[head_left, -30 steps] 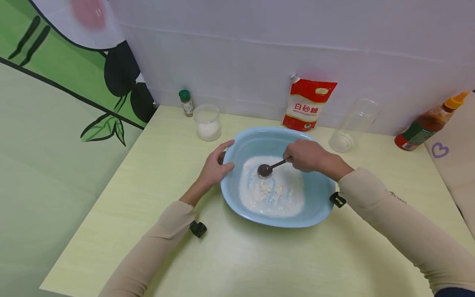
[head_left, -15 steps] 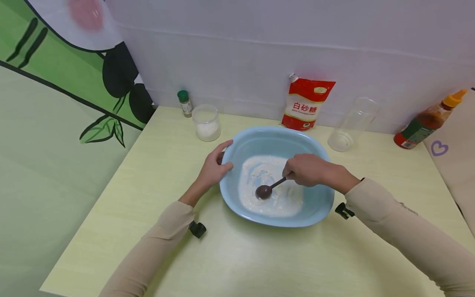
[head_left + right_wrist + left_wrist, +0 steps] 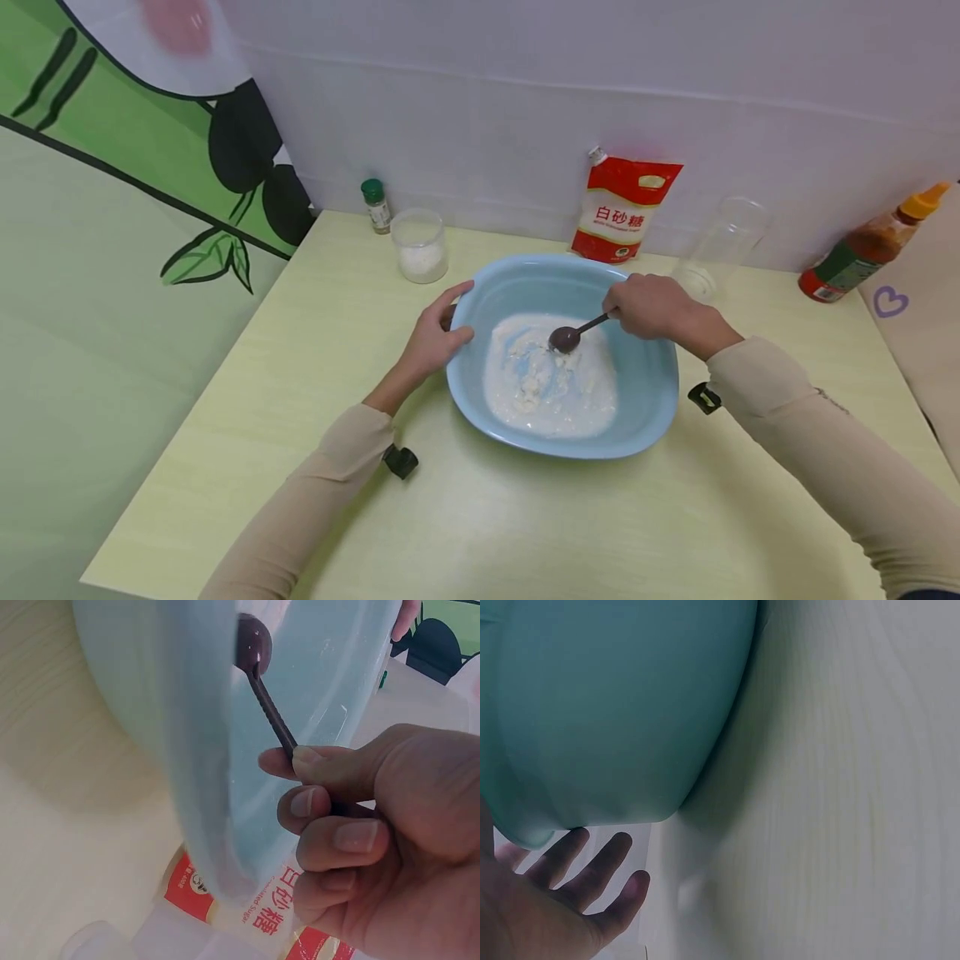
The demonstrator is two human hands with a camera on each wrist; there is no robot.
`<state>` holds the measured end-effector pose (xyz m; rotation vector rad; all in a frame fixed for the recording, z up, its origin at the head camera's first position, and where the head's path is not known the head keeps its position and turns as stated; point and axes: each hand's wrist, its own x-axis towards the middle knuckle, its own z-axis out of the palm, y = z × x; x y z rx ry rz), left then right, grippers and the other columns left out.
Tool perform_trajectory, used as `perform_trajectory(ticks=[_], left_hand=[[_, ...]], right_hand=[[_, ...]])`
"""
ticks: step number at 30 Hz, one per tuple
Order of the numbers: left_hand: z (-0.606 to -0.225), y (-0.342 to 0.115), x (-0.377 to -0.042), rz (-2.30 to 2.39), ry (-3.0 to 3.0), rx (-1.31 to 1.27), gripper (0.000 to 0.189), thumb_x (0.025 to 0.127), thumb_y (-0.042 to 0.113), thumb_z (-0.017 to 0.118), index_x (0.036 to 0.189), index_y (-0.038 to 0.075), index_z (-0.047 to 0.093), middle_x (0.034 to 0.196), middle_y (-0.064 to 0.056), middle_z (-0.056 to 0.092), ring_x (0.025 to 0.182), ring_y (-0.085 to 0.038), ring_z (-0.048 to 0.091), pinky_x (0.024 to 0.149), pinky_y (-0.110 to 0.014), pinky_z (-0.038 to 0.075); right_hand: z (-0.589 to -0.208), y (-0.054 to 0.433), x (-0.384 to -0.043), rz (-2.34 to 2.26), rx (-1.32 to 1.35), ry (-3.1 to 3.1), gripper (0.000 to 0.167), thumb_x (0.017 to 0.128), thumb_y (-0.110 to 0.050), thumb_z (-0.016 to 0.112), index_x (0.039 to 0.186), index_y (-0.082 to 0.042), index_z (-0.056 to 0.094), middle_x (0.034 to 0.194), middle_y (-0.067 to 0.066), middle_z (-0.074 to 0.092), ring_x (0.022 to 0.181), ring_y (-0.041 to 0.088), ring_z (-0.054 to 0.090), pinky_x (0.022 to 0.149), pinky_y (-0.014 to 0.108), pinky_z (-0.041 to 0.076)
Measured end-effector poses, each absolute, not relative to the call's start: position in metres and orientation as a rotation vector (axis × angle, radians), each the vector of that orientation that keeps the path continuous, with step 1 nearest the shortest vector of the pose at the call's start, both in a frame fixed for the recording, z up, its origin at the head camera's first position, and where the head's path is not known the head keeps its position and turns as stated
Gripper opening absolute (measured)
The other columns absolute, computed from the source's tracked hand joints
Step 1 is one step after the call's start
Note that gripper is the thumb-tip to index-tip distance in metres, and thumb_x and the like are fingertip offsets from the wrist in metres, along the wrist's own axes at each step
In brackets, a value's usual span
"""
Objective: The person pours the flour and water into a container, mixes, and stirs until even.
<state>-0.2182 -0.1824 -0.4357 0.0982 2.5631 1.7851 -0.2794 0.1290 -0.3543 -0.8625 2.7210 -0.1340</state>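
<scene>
Head view: pinched in our right hand (image 3: 651, 307), the spoon (image 3: 565, 339) has swung farther right and away across the white mixture (image 3: 551, 417) in the basin (image 3: 651, 392); our left hand (image 3: 431, 340) grips its left edge. Lumps (image 3: 531, 387) show, so our mixing looks unfinished.

Basin (image 3: 622, 712) cut off in left wrist view, tall glass (image 3: 726, 242) partly hidden, green-capped bottle (image 3: 378, 208) illegible
</scene>
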Motion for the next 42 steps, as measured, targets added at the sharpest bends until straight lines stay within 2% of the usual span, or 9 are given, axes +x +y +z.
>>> perform_trajectory(ticks=[10, 16, 23, 29, 35, 42], left_hand=[[-0.439, -0.182, -0.220, 1.785, 2.561, 0.104, 0.072, 0.083, 0.000, 0.057, 0.152, 0.017, 0.043, 0.139, -0.029, 0.056, 0.118, -0.042, 0.062, 0.086, -0.051, 0.058], [-0.443, -0.183, -0.222, 1.808, 2.579, 0.149, 0.072, 0.082, 0.001, 0.056, 0.151, 0.015, 0.043, 0.135, -0.032, 0.057, 0.114, -0.041, 0.064, 0.081, -0.045, 0.060], [-0.441, -0.182, -0.221, 1.812, 2.548, 0.123, 0.072, 0.083, -0.001, 0.056, 0.152, 0.015, 0.042, 0.138, -0.030, 0.056, 0.118, -0.042, 0.062, 0.086, -0.049, 0.058], [-0.441, -0.181, -0.221, 1.808, 2.552, 0.129, 0.072, 0.083, -0.002, 0.057, 0.152, 0.014, 0.042, 0.137, -0.029, 0.058, 0.116, -0.040, 0.063, 0.085, -0.046, 0.058], [-0.440, -0.181, -0.221, 1.817, 2.546, 0.124, 0.072, 0.082, -0.002, 0.057, 0.151, 0.015, 0.043, 0.136, -0.028, 0.059, 0.115, -0.039, 0.063, 0.085, -0.047, 0.058], [-0.439, -0.181, -0.220, 1.819, 2.545, 0.120, 0.072, 0.082, -0.002, 0.056, 0.151, 0.013, 0.043, 0.136, -0.029, 0.058, 0.114, -0.040, 0.063, 0.085, -0.045, 0.058]], right_hand=[[-0.356, 0.123, -0.272, -0.199, -0.880, 2.652, 0.025, 0.090, -0.008, 0.067, 0.113, -0.005, 0.076, 0.106, 0.014, 0.075, 0.083, 0.026, 0.062, 0.074, 0.038, 0.058], [-0.357, 0.121, -0.259, -0.191, -0.944, 2.611, 0.020, 0.091, -0.008, 0.066, 0.107, -0.009, 0.078, 0.101, 0.009, 0.076, 0.077, 0.021, 0.059, 0.067, 0.031, 0.054], [-0.354, 0.126, -0.249, -0.204, -0.997, 2.590, 0.017, 0.092, -0.008, 0.066, 0.103, -0.009, 0.078, 0.093, 0.004, 0.075, 0.076, 0.017, 0.058, 0.067, 0.030, 0.053], [-0.353, 0.134, -0.249, -0.195, -1.031, 2.544, 0.015, 0.091, -0.007, 0.066, 0.094, -0.012, 0.079, 0.083, 0.001, 0.072, 0.070, 0.015, 0.054, 0.063, 0.028, 0.047], [-0.351, 0.146, -0.258, -0.103, -0.898, 2.649, 0.018, 0.088, -0.008, 0.070, 0.104, -0.008, 0.078, 0.093, 0.008, 0.075, 0.075, 0.021, 0.059, 0.066, 0.033, 0.055], [-0.355, 0.144, -0.272, -0.137, -0.830, 2.724, 0.023, 0.088, -0.008, 0.068, 0.109, -0.003, 0.076, 0.096, 0.014, 0.076, 0.075, 0.024, 0.061, 0.069, 0.038, 0.058]])
